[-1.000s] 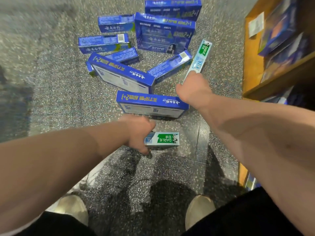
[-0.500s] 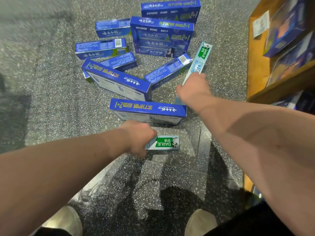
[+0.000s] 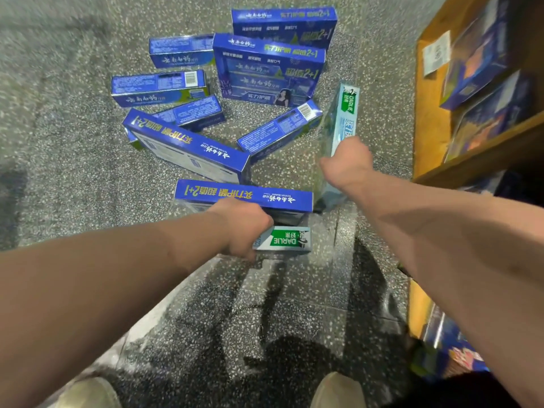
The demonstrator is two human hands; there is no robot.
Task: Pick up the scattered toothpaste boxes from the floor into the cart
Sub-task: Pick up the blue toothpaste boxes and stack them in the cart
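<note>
Left hand [image 3: 244, 228] was low over the floor [image 3: 73, 142], fingers [image 3: 248, 256] curled round one end of a short Darlie box [image 3: 287, 240]. The green-and-white end stuck out to the right of the grip. Whether that box was touching the floor or just off it could not be told.

Right hand [image 3: 347, 163] was fisted on a long Darlie box [image 3: 344, 113], back of the hand to the camera, so its fingers were hidden. The box ran up and away from the grip, with the green label at the far end. It was tilted and blurred, and part of it showed below the wrist too.

Other toothpaste boxes were on the floor:
- A wide blue box [image 3: 244, 197] was just beyond the left fingers, touching or nearly touching the knuckles.
- An angled blue box [image 3: 188, 145] was further out, to the left.
- A slim blue box [image 3: 279, 128] lay left of the right fingers, near the long Darlie box.
- A large blue pack [image 3: 268, 72] and a second pack [image 3: 285, 23] were well beyond both hands.
- Three slim blue boxes [image 3: 159, 86] were far left of them.

A wooden shelf [image 3: 426, 113] holding blue packs stood right of the right hand. Two shoes [image 3: 338, 390] were at the bottom edge.
</note>
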